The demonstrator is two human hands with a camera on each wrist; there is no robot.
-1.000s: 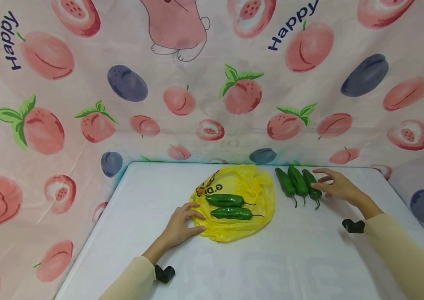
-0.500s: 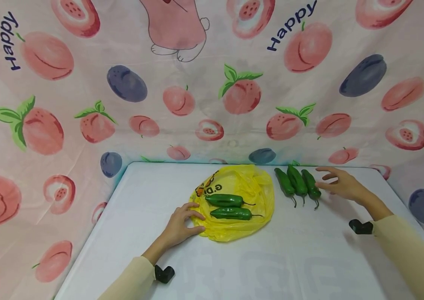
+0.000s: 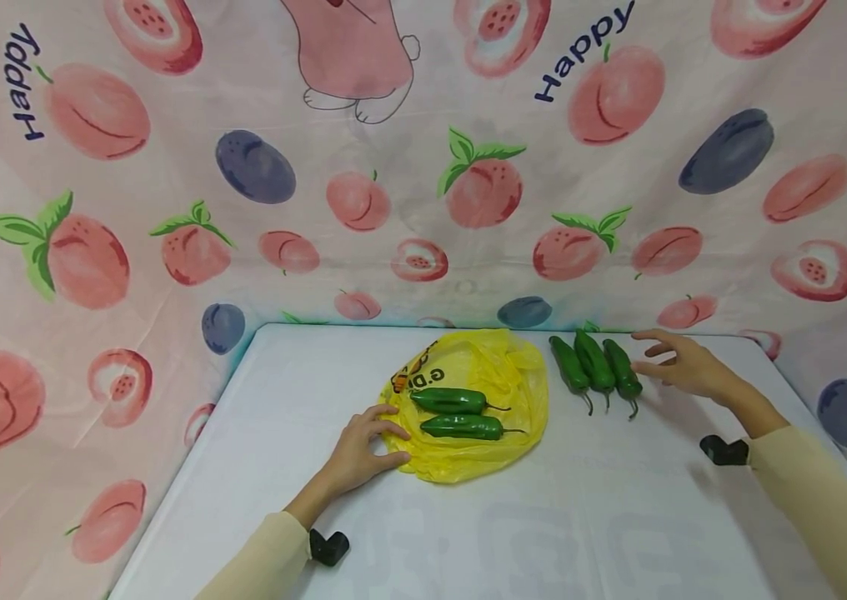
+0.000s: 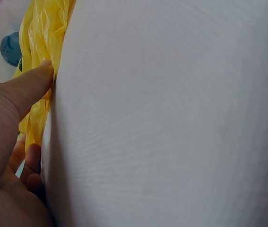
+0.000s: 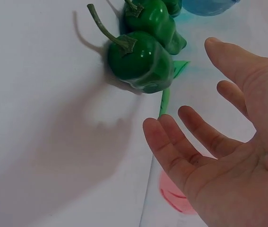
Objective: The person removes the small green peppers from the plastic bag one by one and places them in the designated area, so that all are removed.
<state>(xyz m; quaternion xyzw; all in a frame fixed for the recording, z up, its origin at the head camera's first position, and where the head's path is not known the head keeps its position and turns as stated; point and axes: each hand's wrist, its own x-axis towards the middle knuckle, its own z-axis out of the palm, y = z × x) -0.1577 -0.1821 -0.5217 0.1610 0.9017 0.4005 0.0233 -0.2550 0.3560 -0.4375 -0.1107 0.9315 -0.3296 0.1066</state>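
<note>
Yellow bag [image 3: 438, 462], centre of frame, two green peppers [image 3: 461, 427] lying on it, left hand [image 3: 356, 452] touching its left edge, thumb and fingers apart; three green peppers [image 3: 594, 367], right of centre, right hand [image 3: 686, 367] alongside, empty, fingers parted: apparently a reaching step, calling next for a grasp.

Peppers [image 3: 594, 363]: all five deep green, stems [image 5: 106, 31] duller green. Bag [image 3: 517, 375]: bright yellow, black lettering [image 3: 427, 379], plus a small orange mark [image 3: 398, 382], possibly banded darker; too small to be sure. Tabletop [image 3: 543, 533]: white. Backdrop cloth [image 3: 393, 150]: pale pink, printed with coral-pink peaches [image 3: 485, 193], green leaves [image 3: 461, 147], slate-blue plums [image 3: 255, 167], a pink rabbit-like figure [image 3: 352, 50] and the word "Happy" [image 3: 583, 52] in navy. Both sleeves [image 3: 814, 492]: pale cream-yellow. Wrist pieces [image 3: 724, 451]: black.
</note>
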